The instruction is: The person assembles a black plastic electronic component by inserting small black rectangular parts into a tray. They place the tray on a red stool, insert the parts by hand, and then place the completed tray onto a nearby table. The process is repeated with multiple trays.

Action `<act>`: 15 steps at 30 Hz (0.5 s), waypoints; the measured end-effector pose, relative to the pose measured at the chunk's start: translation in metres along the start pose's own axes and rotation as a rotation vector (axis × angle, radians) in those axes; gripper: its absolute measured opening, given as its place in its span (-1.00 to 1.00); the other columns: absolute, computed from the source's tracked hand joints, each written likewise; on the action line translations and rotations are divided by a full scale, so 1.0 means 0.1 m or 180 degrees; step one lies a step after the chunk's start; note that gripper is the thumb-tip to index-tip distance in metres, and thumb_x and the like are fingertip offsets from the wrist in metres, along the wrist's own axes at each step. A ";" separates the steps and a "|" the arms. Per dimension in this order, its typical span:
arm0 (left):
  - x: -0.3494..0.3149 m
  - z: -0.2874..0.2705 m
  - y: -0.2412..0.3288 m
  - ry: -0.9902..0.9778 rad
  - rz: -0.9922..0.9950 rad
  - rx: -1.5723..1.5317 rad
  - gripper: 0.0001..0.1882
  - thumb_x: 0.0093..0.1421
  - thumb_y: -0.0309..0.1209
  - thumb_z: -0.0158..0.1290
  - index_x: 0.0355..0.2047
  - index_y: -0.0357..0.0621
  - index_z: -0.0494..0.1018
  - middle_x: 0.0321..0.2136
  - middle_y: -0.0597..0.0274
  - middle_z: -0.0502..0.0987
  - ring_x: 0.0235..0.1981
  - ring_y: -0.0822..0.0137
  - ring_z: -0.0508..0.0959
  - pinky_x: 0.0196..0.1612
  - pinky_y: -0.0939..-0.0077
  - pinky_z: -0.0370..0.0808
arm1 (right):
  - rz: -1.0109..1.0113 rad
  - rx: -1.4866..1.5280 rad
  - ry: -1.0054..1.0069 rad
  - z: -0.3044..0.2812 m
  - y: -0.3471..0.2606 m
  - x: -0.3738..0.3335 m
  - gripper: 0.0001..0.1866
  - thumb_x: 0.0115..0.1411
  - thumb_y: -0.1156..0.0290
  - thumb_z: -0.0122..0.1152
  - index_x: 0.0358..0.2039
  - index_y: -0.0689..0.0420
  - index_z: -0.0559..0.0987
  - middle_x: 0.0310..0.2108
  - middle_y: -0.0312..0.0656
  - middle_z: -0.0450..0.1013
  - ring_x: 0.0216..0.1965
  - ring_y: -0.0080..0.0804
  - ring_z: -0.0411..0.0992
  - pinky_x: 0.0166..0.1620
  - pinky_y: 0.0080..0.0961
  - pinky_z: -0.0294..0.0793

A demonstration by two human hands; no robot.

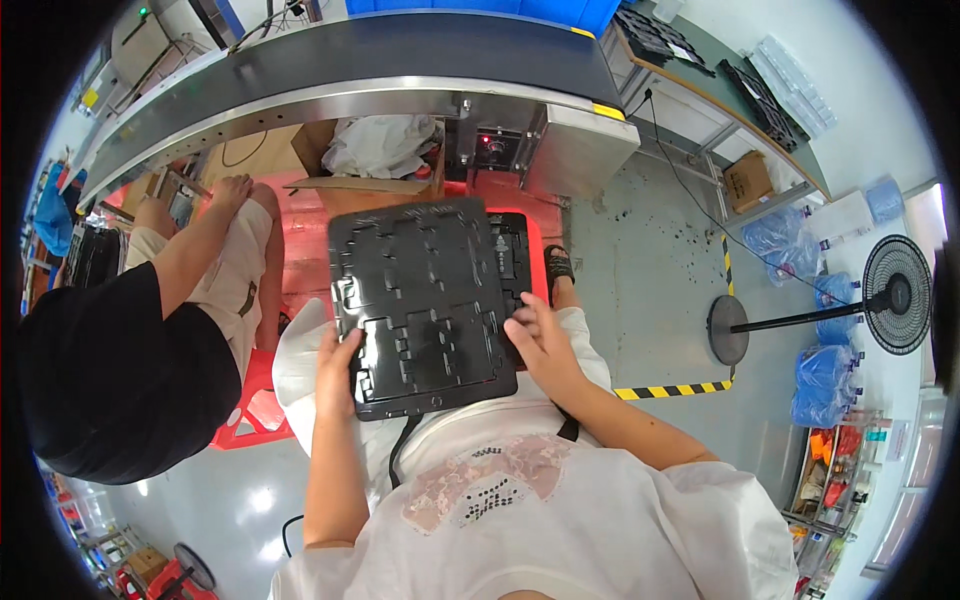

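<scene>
A glossy black moulded plastic tray (425, 305) with raised recesses lies over my lap, tilted slightly. My left hand (338, 372) grips its left edge, thumb on top and the other fingers partly hidden below. At the right edge, my right hand (543, 348) has its thumb against or very near the rim, with bent fingers apart and visible. Beneath and to the right shows a second black tray (512, 255), inside a red container or stool top (537, 262); the upper tray covers most of both.
Ahead runs a dark conveyor belt (400, 55) with a control box (495, 150) below. An open cardboard box (375, 190) holds clear plastic bags. Another person (130, 340) sits close on my left. At right stand a fan (895, 295) and a bench (720, 95) with black trays.
</scene>
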State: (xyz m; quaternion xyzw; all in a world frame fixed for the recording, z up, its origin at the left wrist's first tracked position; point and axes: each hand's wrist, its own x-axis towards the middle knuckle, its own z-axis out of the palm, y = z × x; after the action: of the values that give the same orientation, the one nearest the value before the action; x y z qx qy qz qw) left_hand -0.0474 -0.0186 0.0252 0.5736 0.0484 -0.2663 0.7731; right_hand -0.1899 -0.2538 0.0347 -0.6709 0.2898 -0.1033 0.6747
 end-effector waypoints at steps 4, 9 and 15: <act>0.37 -0.13 -0.31 0.0038 -0.0180 0.0224 -0.73 0.23 -0.30 -0.06 -0.13 -0.18 0.35 -0.29 0.28 0.49 -0.29 0.44 0.49 -0.18 0.58 0.41 | -0.0117 -0.0642 -0.0324 -0.04 0.34 0.20 -0.44 0.14 0.33 0.13 0.07 0.35 0.24 -0.11 0.05 0.31 -0.23 -0.28 0.40 -0.14 -0.45 0.38; 0.43 -0.25 -0.24 -0.0009 -0.0148 -0.0664 -0.72 0.25 -0.27 -0.11 -0.11 -0.15 0.35 -0.22 0.24 0.50 -0.22 0.35 0.53 -0.12 0.48 0.47 | 0.0090 -0.0519 -0.0977 0.02 0.28 0.18 -0.37 0.11 0.33 0.17 0.12 0.32 0.19 -0.30 0.02 0.41 -0.31 -0.31 0.43 -0.24 -0.46 0.41; 0.48 -0.46 -0.19 0.0141 -0.0658 -0.1513 -0.56 0.25 -0.20 -0.12 0.04 -0.24 0.29 -0.07 0.07 0.45 -0.12 0.13 0.50 0.00 0.19 0.42 | -0.0317 -0.1826 -0.2769 -0.06 0.39 0.05 -0.46 0.14 0.02 0.04 -0.16 0.31 0.47 -0.24 0.13 0.44 -0.26 -0.01 0.44 -0.18 -0.31 0.41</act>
State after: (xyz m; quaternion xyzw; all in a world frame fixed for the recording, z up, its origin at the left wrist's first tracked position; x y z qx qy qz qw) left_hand -0.0045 0.0025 -0.0245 0.3735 0.1849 -0.3124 0.8537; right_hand -0.1989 -0.2584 -0.0042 -0.8226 -0.0328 0.2364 0.5161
